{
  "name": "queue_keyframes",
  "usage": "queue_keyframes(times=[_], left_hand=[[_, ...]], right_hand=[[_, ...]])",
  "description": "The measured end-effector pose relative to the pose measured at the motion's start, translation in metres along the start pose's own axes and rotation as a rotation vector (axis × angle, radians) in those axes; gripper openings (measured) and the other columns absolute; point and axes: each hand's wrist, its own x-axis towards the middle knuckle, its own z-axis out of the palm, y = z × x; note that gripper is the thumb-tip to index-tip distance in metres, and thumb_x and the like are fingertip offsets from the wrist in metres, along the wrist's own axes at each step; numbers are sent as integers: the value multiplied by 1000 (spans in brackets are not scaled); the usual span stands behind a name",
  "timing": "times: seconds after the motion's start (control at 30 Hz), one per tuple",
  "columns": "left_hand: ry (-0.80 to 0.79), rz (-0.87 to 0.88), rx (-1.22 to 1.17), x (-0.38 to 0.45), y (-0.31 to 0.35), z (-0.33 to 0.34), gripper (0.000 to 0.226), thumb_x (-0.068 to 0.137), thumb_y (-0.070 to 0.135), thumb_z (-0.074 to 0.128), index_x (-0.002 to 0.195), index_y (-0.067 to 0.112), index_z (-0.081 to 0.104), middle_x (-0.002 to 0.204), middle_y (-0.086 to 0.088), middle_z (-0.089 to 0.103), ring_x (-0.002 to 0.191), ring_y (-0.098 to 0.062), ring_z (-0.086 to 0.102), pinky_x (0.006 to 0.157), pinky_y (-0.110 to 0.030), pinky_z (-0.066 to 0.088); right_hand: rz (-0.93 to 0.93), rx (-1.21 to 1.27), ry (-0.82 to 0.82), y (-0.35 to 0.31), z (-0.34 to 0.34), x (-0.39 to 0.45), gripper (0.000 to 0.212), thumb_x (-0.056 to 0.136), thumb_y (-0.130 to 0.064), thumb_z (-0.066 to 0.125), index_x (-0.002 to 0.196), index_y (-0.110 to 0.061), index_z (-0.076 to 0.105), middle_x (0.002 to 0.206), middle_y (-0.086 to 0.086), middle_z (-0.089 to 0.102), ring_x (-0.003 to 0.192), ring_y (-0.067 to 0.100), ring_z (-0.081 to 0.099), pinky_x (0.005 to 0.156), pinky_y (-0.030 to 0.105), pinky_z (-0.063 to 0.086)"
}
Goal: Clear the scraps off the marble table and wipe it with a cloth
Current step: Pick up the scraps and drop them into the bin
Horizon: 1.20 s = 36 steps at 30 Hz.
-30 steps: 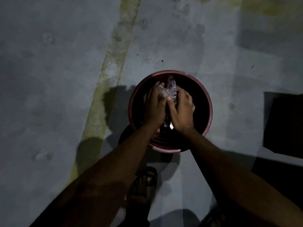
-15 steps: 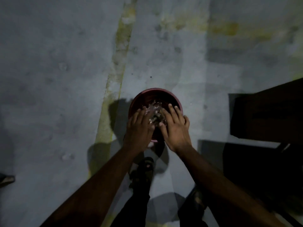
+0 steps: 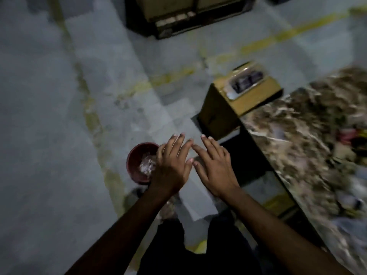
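Note:
A dark red bucket [image 3: 133,161] stands on the grey floor with crumpled clear plastic scraps [image 3: 147,165] inside. My left hand [image 3: 172,167] hovers over the bucket's right rim, fingers straight and empty. My right hand [image 3: 214,165] is beside it, to the right of the bucket, also flat and empty. The marble table [image 3: 297,139] runs along the right side, blurred, with a reddish scrap [image 3: 346,135] and other pale scraps [image 3: 355,197] lying on it.
A cardboard box [image 3: 238,100] with a wrapped item on top sits on the floor at the table's far end. A dark pallet or crate [image 3: 178,18] stands at the top. Yellow lines cross the floor. My legs show at the bottom.
Both hands have let go of the plastic scraps, which now lie in the bucket, and have lifted and spread flat. The view has swung up and right, bringing the marble table in.

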Motion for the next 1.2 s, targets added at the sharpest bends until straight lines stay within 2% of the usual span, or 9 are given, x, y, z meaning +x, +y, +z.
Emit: queue_keyframes(times=[0.3,0.37,0.47,0.57,0.7,0.9,1.0,1.07,1.2], left_hand=[[-159,487,-28,51,209,29,60,97,45,34,153,23,34,159,0,35,146,-22,30,113,-43,32],[-251,592,-20,56,256,56,63,96,48,36,152,21,36,156,-1,40,142,-24,37,113,-41,34],[-438,680,-7,60,310,101,65,95,45,49,153,20,32,152,-4,45,135,-25,46,107,-39,42],[-450,751,88,63,356,135,72,89,46,59,151,23,30,151,-8,40,134,-33,44,102,-43,45],[-286,679,-5,81,394,147,81,82,59,64,150,28,33,156,-14,29,137,-39,33,107,-56,37],[-401,775,93,134,419,160,93,71,87,50,151,43,28,167,-1,7,148,-37,15,111,-68,27],[-461,819,102,136,419,170,91,73,90,43,151,48,23,168,1,-4,152,-32,2,113,-72,19],[-478,857,71,123,418,177,90,76,92,37,153,48,21,168,1,-9,153,-30,-3,114,-73,13],[-444,846,-11,79,413,185,89,77,87,44,154,51,15,169,-4,-8,154,-34,-6,115,-69,4]], right_hand=[[365,-25,302,123,-107,-144,53,102,-44,46,153,-28,39,165,5,29,152,25,21,118,47,26],[482,-68,321,158,-113,-187,55,98,-43,52,150,-29,42,161,8,36,147,32,31,116,48,33],[765,-151,286,204,-114,-247,59,87,-49,68,140,-32,51,152,13,45,134,41,45,99,55,47],[971,-124,216,237,-116,-292,70,83,-56,70,144,-42,40,157,17,35,135,43,38,99,55,42],[998,-59,280,264,-115,-316,80,84,-65,65,151,-47,26,163,17,19,142,43,26,107,59,34],[965,-56,489,296,-114,-328,77,86,-79,48,154,-52,22,170,10,3,156,35,-1,122,60,-4],[916,-79,644,315,-125,-349,73,87,-75,45,153,-49,27,168,8,13,156,35,9,122,62,0],[1014,-34,733,333,-130,-365,70,89,-77,36,151,-45,33,168,10,17,155,35,11,122,61,1],[1116,101,635,364,-125,-379,74,90,-80,25,156,-47,20,170,2,6,156,30,2,122,64,5]])
